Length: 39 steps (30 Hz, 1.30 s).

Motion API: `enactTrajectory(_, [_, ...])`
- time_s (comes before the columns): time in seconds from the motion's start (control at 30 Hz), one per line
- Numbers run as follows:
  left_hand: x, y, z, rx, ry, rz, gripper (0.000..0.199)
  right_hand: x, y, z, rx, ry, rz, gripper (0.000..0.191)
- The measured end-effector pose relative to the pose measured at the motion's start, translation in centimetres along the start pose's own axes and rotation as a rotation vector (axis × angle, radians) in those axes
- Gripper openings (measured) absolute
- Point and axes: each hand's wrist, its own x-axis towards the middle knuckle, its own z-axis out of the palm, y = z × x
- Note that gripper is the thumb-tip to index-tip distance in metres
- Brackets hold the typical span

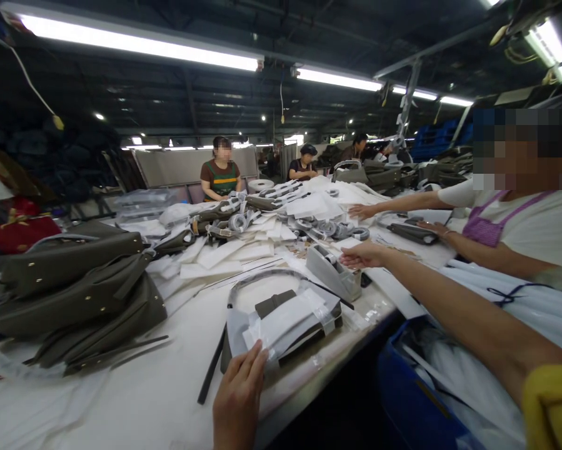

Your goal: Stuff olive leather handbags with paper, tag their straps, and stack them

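On the white table in front of me lies a dark olive bag (304,340), partly covered with white sheets and clear tape, its wrapped handle arching behind it. The fingers of my left hand (239,390) are closed on the bag's near left end, over the white wrapping (285,322); the thumb is mostly hidden. My right hand (364,255) reaches across to a grey tape dispenser (332,275). Its fingers are a little apart by the dispenser's upper part, with nothing visible between them. Dark straps stick out beside the bag.
Stacked olive bags (79,281) stand at the left. White sheets (224,253) and wrapped handles (238,222) are heaped behind. At the right, a co-worker's hands (365,211) rest over the table; a blue container (402,387) with plastic stands below the table edge.
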Motion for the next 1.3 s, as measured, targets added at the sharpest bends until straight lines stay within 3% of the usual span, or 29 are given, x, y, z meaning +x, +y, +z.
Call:
enactTrajectory(0.13, [0.2,0.1,-0.2,0.005,0.02,0.002,0.03,-4.1,1.2,-1.3,0.013,0.124,-0.076,0.031])
enactTrajectory(0.3, [0.0,0.0,0.0,0.001,0.022,-0.001,0.032,-8.3,5.3,-2.1,-0.048,0.211,-0.097,0.031])
enactTrajectory(0.4, [-0.2,-0.4,0.2,0.018,0.0,0.017,0.032,-8.6,8.2,-1.6,-0.066,0.271,-0.121,0.035])
enactTrajectory(0.6, [-0.8,-1.1,0.6,0.025,-0.054,0.058,0.034,-6.4,12.0,-0.1,-0.108,0.387,-0.182,0.027])
enactTrajectory(0.9, [0.1,0.0,-0.1,-0.03,0.024,0.011,0.035,-4.7,10.6,-2.2,-0.373,0.52,-0.26,0.007])
enactTrajectory(1.07, [-0.3,-0.2,0.2,-0.038,0.012,0.0,0.035,-4.4,10.4,-1.5,-0.491,0.534,-0.208,0.009])
enactTrajectory(1.17, [-0.6,-0.4,0.5,-0.045,0.008,-0.012,0.036,-5.2,11.3,-0.9,-0.579,0.566,-0.205,0.011])
enactTrajectory(1.3, [-0.8,-0.4,0.8,-0.057,0.016,-0.026,0.038,-8.0,12.0,-0.9,-0.712,0.655,-0.318,0.016])
